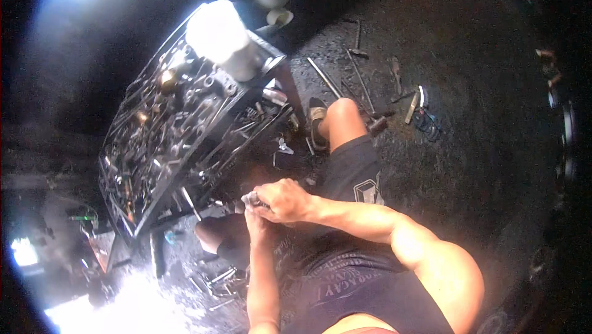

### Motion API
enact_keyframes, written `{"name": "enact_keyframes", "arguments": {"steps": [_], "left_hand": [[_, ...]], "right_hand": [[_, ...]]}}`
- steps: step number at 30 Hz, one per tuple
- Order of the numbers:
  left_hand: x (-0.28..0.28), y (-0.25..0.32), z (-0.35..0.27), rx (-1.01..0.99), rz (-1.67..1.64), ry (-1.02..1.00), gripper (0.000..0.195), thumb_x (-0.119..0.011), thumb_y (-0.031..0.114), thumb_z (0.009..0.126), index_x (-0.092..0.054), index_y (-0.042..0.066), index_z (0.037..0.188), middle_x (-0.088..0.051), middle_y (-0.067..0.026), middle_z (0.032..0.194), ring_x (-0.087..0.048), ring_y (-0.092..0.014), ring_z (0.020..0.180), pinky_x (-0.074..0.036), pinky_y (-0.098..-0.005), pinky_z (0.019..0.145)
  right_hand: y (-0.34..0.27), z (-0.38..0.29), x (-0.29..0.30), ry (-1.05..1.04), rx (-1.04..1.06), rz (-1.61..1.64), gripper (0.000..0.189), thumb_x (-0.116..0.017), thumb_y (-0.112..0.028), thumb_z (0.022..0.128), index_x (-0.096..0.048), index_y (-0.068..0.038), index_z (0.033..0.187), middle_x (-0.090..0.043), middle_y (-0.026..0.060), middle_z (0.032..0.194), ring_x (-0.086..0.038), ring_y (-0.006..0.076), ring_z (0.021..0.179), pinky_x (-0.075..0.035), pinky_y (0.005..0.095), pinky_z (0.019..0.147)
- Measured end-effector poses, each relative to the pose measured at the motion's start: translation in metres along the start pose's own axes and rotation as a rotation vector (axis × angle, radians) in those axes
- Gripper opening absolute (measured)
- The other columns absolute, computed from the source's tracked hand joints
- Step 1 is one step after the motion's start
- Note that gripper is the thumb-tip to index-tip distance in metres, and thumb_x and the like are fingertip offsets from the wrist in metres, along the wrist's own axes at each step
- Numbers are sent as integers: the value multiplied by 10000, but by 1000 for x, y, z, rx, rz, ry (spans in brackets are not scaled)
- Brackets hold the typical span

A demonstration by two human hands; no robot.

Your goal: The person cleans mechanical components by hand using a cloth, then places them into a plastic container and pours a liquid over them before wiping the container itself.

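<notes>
My right hand (284,199) is closed around a small greyish object (252,199), perhaps metal, in front of my lap. My left hand (257,218) meets it from below and is mostly covered by the right. The fingers of both hands come together at the small object; its exact kind cannot be told. How far the left fingers are closed is hidden. To the left of the hands stands a metal-framed table (162,195), its top crowded with metal parts and tools.
A white bucket (243,63) stands on the table's far corner. Under the top, a lower shelf holds more metal pieces. Bars and rods (323,77) lie on the dark floor beyond my knee, with a strip and cable (410,108) beside them. More metal tools (217,281) lie at lower left.
</notes>
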State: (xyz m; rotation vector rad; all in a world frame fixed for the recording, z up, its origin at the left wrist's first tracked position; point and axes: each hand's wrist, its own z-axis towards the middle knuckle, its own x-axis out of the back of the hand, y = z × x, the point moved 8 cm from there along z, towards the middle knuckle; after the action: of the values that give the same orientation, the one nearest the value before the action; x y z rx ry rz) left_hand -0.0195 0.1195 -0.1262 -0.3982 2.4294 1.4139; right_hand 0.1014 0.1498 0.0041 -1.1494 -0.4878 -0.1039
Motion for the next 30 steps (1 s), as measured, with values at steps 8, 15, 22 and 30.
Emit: {"name": "enact_keyframes", "arguments": {"steps": [8, 15, 22, 30], "left_hand": [[-34, 20, -30, -68, -699, -168, 469, -471, 362, 929, -441, 70, 1295, -519, -107, 1248, -483, -256, 1170, -400, -392, 987], [3, -30, -26, -166, -815, -171, 465, -416, 438, 924, -492, 104, 1239, -540, -121, 1216, -507, -283, 1146, -414, -430, 968], [-7, -10, -28, -56, -710, 42, 465, -383, 490, 927, -561, 113, 1133, -606, -84, 1093, -580, -235, 1013, -466, -386, 888], [-32, 20, -27, 112, -543, 133, 410, -564, 424, 877, -581, 72, 1085, -626, -88, 1044, -591, -241, 981, -489, -382, 845]], "right_hand": [[-17, 28, 41, 138, -7, 169, 297, -745, -267, 719, -636, -52, 894, -622, 111, 713, -627, 276, 615, -499, 334, 552], [-25, -11, -44, -439, 7, -116, 517, -615, -312, 835, -474, -44, 1253, -540, 202, 1109, -546, 360, 1027, -466, 424, 845], [-24, 2, -34, -247, 90, -166, 387, -643, -192, 787, -566, -91, 1152, -583, 128, 992, -576, 316, 919, -489, 393, 764], [-21, 0, -3, -447, 38, -219, 654, -700, -339, 736, -472, -27, 1263, -518, 200, 1220, -461, 388, 1131, -386, 473, 962]]}}
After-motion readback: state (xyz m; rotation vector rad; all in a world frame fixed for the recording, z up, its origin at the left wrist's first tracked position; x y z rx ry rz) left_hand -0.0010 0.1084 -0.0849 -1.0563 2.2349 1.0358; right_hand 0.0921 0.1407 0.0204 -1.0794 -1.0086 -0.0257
